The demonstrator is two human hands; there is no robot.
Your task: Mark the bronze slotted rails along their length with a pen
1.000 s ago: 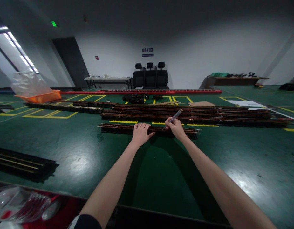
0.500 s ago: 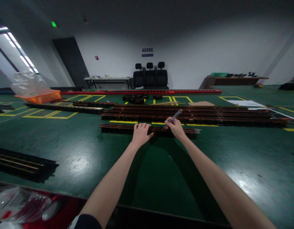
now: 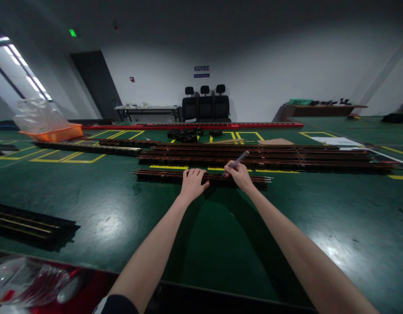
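Note:
A long dark rail (image 3: 165,175) with thin coppery lines lies crosswise on the green table (image 3: 99,196). My left hand (image 3: 192,185) lies over its middle, fingers bent over the far edge and thumb along the near side. Pinched in my right hand (image 3: 239,175) is a slim pen (image 3: 241,158) with a clear barrel, tilted so that its lower end meets the rail just right of my left hand. The pen's tip is too small to make out. Thin pale rods (image 3: 268,179) stick out at the rail's right end.
Several similar rails (image 3: 286,158) lie side by side just beyond. Another dark rail (image 3: 28,224) is at the left near edge. An orange tray (image 3: 64,132) with clear plastic bags stands far left. Black parts (image 3: 183,135) and brown cardboard (image 3: 276,142) lie farther back.
The rail and both hands have shifted very slightly left. My left hand's hold and the pen's tilt look the same.

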